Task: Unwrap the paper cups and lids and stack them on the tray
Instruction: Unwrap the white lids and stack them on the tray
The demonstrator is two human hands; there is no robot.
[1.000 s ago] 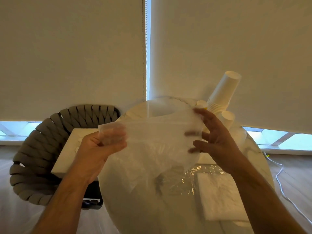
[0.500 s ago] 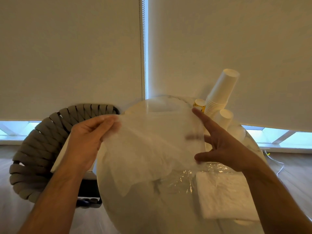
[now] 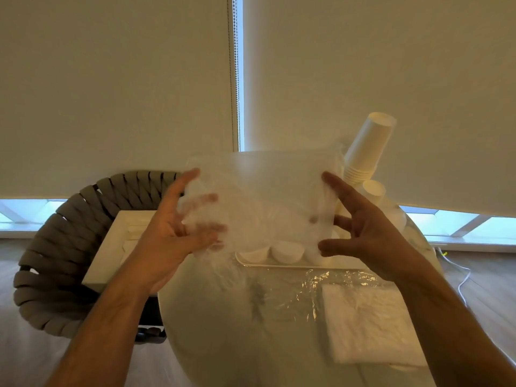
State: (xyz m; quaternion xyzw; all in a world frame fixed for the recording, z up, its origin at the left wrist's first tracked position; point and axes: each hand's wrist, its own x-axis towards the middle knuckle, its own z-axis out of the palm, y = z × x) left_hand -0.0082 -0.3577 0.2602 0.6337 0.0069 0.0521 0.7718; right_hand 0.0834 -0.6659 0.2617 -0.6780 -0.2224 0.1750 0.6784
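Observation:
Both hands hold a translucent plastic wrapper (image 3: 265, 196) up in the air above the round table. My left hand (image 3: 178, 227) grips its left edge, fingers showing through the film. My right hand (image 3: 360, 224) pinches its right edge. Behind and below the wrapper a white tray (image 3: 279, 264) carries several white lids or upturned cups (image 3: 287, 251). A tall stack of white paper cups (image 3: 365, 152) leans at the tray's far right, with a shorter cup (image 3: 374, 189) beside it.
Crumpled clear film (image 3: 321, 291) and a folded white plastic bag (image 3: 368, 328) lie on the round white table (image 3: 223, 331). A woven grey chair (image 3: 55, 247) at left holds a white box (image 3: 111, 247). Roller blinds hang behind; a white cable (image 3: 463, 277) trails on the floor.
The wrapper has been drawn flatter and lifted between both hands. My left hand shifted right and opened its fingers behind the film. The tray's lids now show beneath it.

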